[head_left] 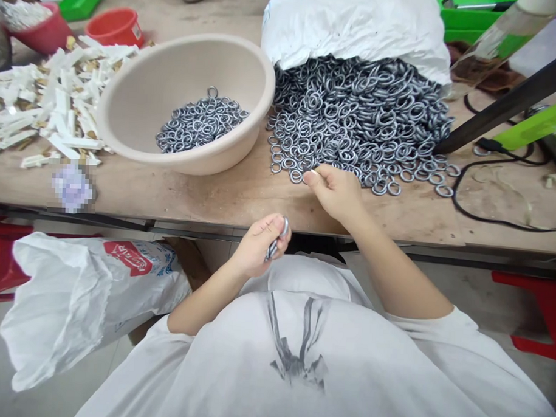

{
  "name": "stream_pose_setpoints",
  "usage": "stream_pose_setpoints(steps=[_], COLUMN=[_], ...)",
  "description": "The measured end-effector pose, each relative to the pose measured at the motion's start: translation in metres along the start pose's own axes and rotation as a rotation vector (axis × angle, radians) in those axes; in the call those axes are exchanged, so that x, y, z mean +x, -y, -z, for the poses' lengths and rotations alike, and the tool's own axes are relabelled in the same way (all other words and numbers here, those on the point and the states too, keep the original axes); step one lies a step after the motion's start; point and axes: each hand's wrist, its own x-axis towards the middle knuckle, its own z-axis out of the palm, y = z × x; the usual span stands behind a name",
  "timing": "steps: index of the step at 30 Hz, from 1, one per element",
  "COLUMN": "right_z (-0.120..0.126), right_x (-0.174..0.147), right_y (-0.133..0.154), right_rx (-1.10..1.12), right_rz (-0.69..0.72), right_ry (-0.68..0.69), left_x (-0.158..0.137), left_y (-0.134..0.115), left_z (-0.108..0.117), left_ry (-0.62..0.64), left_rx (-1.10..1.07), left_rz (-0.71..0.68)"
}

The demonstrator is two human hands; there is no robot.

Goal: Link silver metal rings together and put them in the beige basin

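Observation:
My left hand (261, 244) is closed around a few grey rings (271, 249), just off the front edge of the table. At the near edge of a big heap of grey rings (354, 114), my right hand (331, 189) has its fingers pinched together. A ring seems to show at its fingertips, partly covered by the thumb. The heap spills out of a white sack (357, 26). To the left of it stands a beige basin (243, 149) with a smaller pile of the same rings (203, 124) inside.
White plastic pieces (58, 103) lie heaped left of the basin, with red bowls (114, 27) behind. A black bar (510, 101) slants over the right side, near a black cable (461, 190). Another white sack (92, 293) stands below the table's left front edge.

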Motion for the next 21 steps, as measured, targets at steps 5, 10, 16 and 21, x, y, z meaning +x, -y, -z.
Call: stream_pose_setpoints(steps=[5,10,16,21], right_z=[-0.017,-0.016,-0.014,-0.018], right_x=[0.029,0.031,0.012,0.008], right_y=[0.01,0.017,0.01,0.017], right_rx=[-0.344,-0.388,-0.333,-0.442], right_rz=[0.019,-0.011,-0.006,0.024], right_ry=[0.117,0.174,0.147,0.204], left_x=[0.005,0.014,0.024,0.021], left_y=[-0.009,-0.015,-0.012,-0.013], left_z=[0.013,0.017,0.007,0.004], left_ry=[-0.172,-0.25,-0.279,-0.273], left_rx=[-0.011,-0.053,-0.084,-0.031], left_rz=[-0.074,-0.081,-0.042,-0.104])
